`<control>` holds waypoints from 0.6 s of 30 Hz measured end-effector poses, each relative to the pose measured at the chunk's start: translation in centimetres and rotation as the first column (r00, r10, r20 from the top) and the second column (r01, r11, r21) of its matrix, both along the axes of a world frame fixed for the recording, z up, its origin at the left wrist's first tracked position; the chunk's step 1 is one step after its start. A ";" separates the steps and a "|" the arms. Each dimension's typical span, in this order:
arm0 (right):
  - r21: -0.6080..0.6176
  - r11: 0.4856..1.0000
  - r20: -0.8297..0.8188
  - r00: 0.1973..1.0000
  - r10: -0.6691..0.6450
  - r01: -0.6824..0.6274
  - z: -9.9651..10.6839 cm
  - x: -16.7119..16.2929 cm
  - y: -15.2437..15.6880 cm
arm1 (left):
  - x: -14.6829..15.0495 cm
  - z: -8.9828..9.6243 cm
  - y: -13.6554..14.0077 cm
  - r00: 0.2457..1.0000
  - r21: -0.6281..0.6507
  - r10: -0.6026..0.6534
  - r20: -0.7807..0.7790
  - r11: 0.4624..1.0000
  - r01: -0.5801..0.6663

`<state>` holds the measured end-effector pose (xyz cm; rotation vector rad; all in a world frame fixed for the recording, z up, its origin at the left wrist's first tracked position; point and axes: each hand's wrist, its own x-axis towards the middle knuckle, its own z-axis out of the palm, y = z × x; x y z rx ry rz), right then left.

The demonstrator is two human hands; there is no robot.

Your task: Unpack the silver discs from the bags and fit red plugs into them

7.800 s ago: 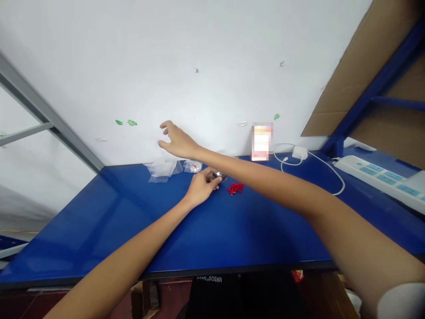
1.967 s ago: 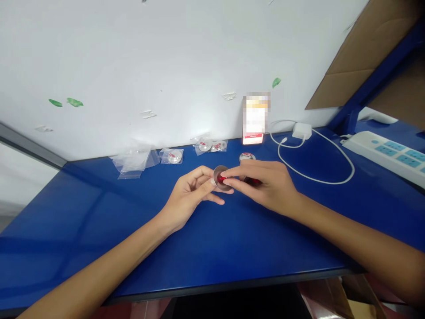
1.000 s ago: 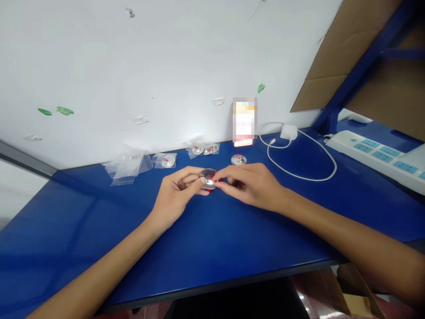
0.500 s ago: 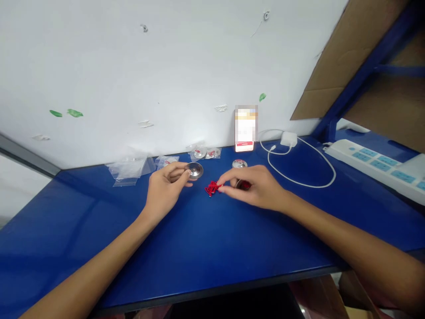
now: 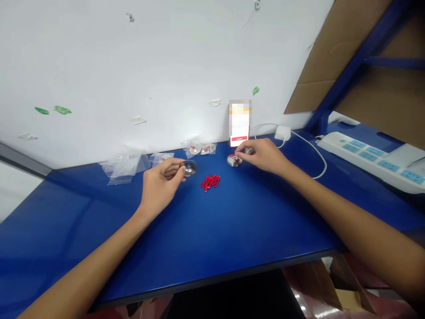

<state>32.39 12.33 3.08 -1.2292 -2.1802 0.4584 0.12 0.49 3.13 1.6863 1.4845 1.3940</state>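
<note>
A small shiny metal cymbal (image 5: 190,167), dished with a wide rim, is pinched by its edge in my left hand (image 5: 164,179). My right hand (image 5: 262,154) reaches over another cymbal (image 5: 234,160) on the table, with thumb and forefinger at a bit of red cord on top of it. Part of one more round metal cymbal (image 5: 251,151) shows tucked within the curled fingers of that hand. Between both hands lies a small heap of red cord loops (image 5: 210,181). Whether the right fingertips grip the cord is hard to tell.
Along the wall lie clear plastic bags (image 5: 124,166) and bagged metal discs with red cord (image 5: 195,148). A lit phone (image 5: 239,124) leans on the wall. On the right are a white charger (image 5: 282,132) with its cable and a power strip (image 5: 372,155).
My right hand has left the red cord heap and moved away from me to the cymbal near the phone. My left hand keeps its cymbal. The whole view has shifted slightly.
</note>
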 end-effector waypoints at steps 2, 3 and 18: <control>-0.001 1.000 -0.008 1.000 0.000 0.000 0.0 0.0 0.1 | 0.0 -0.1 0.0 1.000 0.007 -0.004 -0.007 1.000 0.004; 0.003 1.000 -0.016 1.000 0.001 -0.001 0.0 0.1 0.1 | 0.0 -0.1 0.0 1.000 0.008 -0.005 -0.008 1.000 0.005; -0.035 0.968 -0.095 0.965 0.245 -0.249 -1.1 -4.1 -3.6 | 0.2 -1.2 0.1 0.999 -0.030 -0.034 -0.011 0.999 0.033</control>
